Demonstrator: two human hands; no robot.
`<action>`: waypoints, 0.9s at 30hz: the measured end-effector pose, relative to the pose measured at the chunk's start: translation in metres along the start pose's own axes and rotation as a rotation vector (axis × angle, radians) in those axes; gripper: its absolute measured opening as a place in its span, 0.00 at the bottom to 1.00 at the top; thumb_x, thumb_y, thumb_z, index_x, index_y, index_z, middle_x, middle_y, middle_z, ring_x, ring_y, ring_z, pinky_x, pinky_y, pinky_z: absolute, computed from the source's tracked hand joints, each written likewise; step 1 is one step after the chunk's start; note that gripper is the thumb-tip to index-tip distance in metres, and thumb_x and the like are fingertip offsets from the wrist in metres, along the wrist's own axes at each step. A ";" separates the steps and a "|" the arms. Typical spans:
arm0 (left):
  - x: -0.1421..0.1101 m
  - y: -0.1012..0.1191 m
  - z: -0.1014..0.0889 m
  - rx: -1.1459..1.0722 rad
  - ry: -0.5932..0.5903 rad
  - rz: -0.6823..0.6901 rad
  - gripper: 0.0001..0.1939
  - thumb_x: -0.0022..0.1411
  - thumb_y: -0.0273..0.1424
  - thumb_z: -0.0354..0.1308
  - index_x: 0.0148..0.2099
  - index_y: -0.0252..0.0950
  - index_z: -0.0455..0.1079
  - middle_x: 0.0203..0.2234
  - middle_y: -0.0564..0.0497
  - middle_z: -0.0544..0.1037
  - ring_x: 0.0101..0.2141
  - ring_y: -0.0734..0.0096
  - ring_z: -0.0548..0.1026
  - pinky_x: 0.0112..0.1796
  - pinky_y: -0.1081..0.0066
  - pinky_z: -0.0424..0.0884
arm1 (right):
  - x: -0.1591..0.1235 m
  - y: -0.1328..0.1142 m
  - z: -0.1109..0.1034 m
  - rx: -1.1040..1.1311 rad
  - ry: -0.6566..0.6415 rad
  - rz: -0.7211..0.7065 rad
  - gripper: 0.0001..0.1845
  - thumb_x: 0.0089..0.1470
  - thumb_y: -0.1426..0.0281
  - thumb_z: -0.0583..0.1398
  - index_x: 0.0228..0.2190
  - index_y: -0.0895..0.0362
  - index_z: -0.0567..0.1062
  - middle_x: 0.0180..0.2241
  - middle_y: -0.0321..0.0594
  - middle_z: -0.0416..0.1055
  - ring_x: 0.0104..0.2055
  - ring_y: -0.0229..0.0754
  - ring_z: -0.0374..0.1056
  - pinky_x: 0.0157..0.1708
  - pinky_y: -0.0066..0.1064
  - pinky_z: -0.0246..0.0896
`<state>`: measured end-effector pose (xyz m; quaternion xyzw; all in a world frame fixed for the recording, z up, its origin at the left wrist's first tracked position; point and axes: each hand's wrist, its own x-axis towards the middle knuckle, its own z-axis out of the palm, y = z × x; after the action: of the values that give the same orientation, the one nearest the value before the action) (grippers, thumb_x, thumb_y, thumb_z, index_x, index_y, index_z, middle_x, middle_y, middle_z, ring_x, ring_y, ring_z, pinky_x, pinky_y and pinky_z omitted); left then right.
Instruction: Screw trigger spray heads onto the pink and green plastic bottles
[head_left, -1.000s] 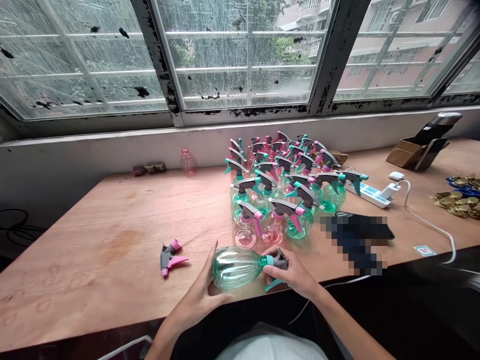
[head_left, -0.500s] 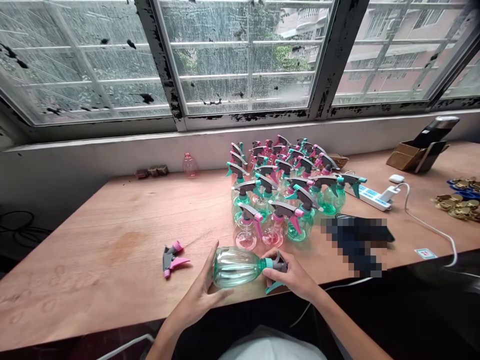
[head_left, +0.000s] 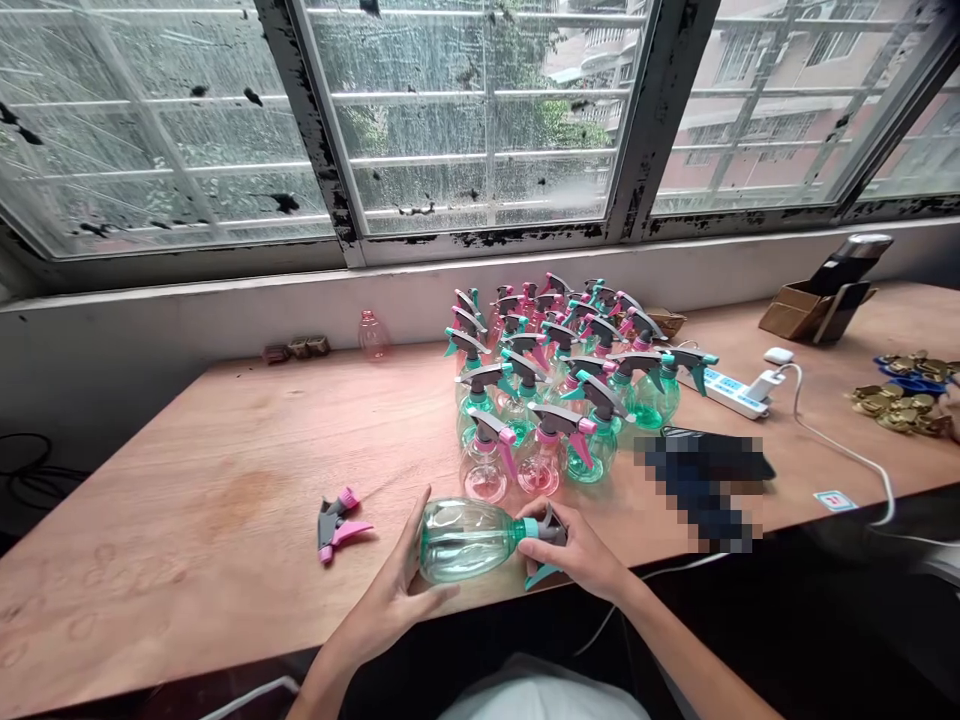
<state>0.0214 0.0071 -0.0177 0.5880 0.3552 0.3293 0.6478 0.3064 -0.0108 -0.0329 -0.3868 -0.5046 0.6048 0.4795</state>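
Observation:
A clear green spray bottle [head_left: 466, 540] lies sideways between my hands, over the table's front edge. Its base rests in my left hand [head_left: 401, 590], with thumb below and fingers behind. At the other end, my right hand [head_left: 574, 555] grips the grey and teal spray head [head_left: 551, 530] beside its teal collar. The collar sits against the bottle's neck; how tightly, I cannot tell. Left of my hands, a loose grey and pink spray head [head_left: 339, 525] lies on the table. Just beyond the held bottle stand several pink and green spray bottles [head_left: 541, 465] with heads on.
A headless pink bottle [head_left: 373, 337] stands by the wall near small brown blocks [head_left: 307, 347]. To the right are a blurred dark object [head_left: 705, 480], a power strip [head_left: 727, 392] with a white cable, a cardboard box [head_left: 799, 308] and gold-coloured pieces [head_left: 900, 408]. Someone's hand shows at the right edge.
The view has shifted slightly, so the table's things sit a little further left. Both hands keep nearly the same hold on the bottle. Part of another person's hand now shows at the right edge.

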 end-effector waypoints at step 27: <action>0.002 0.003 -0.004 0.050 -0.015 -0.011 0.53 0.66 0.38 0.68 0.78 0.57 0.35 0.78 0.53 0.45 0.74 0.51 0.51 0.71 0.53 0.51 | 0.004 0.005 -0.002 0.016 -0.009 -0.037 0.18 0.55 0.61 0.72 0.39 0.56 0.73 0.25 0.29 0.76 0.25 0.38 0.75 0.30 0.30 0.71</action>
<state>0.0189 0.0107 -0.0155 0.6046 0.3615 0.3125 0.6373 0.3068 -0.0067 -0.0378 -0.3709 -0.5088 0.6017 0.4914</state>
